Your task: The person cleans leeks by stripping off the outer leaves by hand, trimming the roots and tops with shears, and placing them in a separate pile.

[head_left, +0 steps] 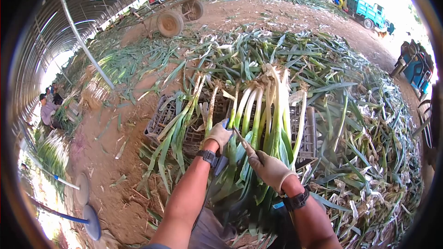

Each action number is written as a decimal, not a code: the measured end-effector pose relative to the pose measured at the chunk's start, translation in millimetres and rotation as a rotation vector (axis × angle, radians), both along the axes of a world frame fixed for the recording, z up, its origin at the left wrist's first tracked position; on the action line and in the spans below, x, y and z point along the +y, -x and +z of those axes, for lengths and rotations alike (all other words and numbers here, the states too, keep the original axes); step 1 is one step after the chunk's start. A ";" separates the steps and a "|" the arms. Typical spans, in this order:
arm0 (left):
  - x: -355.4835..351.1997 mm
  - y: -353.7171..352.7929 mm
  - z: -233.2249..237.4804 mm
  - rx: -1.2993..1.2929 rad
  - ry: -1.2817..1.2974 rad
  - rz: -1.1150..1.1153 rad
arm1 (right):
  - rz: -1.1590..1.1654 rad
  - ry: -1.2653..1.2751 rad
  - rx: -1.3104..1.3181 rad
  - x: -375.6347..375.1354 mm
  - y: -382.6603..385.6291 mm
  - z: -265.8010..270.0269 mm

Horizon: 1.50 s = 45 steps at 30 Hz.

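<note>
My left hand (220, 136), in a pale glove, is closed around the green part of a leek (234, 103). In my gloved right hand (270, 169) is a thin knife (241, 139), its tip close to my left fingers. A row of leeks (277, 110) lies across a dark plastic crate (310, 131), white roots pointing away from me and green leaves toward me. More leeks (182, 115) rest over the crate's left side, apart from my hands. My fingers hide part of the held leek.
Cut leaves (369, 147) are heaped to the right and behind the crate. A two-wheeled cart (170, 23) stands at the back left, and a blue truck (367, 11) at the back right. People (48, 110) sit farther off at the left. Bare soil (110, 157) lies left of the crate.
</note>
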<state>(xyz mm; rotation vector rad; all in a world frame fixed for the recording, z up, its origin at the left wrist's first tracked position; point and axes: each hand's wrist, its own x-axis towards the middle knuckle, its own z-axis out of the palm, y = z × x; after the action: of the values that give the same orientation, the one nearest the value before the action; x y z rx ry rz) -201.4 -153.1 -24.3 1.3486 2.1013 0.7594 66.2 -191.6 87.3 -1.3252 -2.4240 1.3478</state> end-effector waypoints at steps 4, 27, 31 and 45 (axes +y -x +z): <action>-5.7 -3.2 -0.6 0.043 -0.018 -0.026 | 0.022 -0.004 -0.036 6.0 -7.1 -10.5; -41.4 -37.8 18.0 -0.086 -0.113 -0.060 | -0.110 0.048 0.125 28.0 9.7 -14.6; -73.4 -60.6 19.0 -0.171 -0.097 -0.044 | -0.107 -0.032 0.112 39.7 17.9 -26.9; -151.7 -98.6 13.9 0.041 0.001 0.013 | -0.062 -0.023 0.058 55.6 47.3 -53.9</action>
<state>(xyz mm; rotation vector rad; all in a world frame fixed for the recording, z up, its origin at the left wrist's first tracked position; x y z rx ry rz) -102.8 -304.8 -10.4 1.3625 2.1436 0.7415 18.9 -136.0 33.4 -1.3252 -2.3345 1.3201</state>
